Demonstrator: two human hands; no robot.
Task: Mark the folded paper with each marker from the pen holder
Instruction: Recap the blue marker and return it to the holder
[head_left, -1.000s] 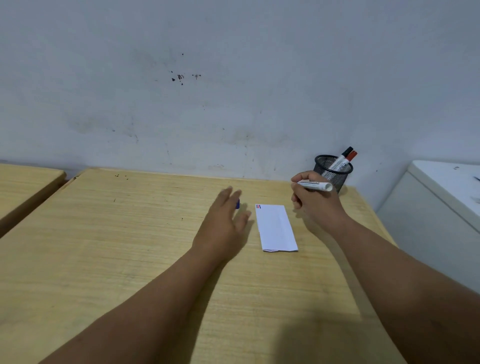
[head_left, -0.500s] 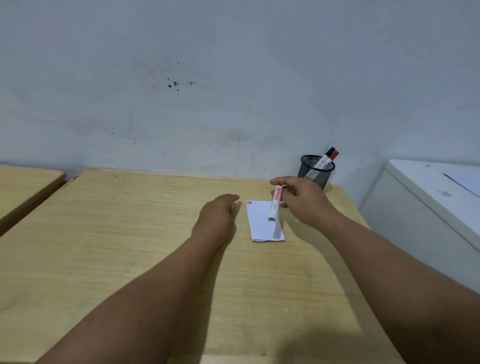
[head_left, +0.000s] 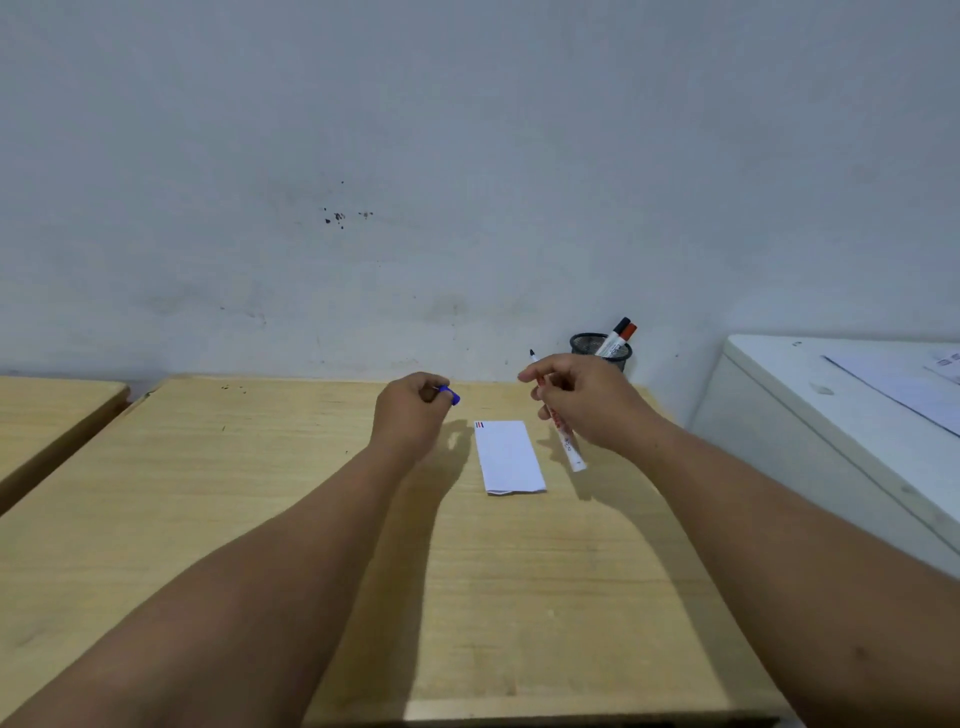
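Folded paper (head_left: 509, 457), white, corner-striped

Two bare forearms in view, both entering from the bottom edge. No sleeves, cuffs, gloves, watch, rings or bands visible anywhere up to the frame edge. Left hand (head_left: 413, 413) and right hand (head_left: 589, 397) both bare, five-fingered, short nails as far as can be told. Small dark spot on the right forearm near the frame's lower right. Rest of body out of frame.

matt pale wood table (head_left: 260, 519), smooth white folded paper (head_left: 509, 460), black metal mesh pen holder (head_left: 618, 356)
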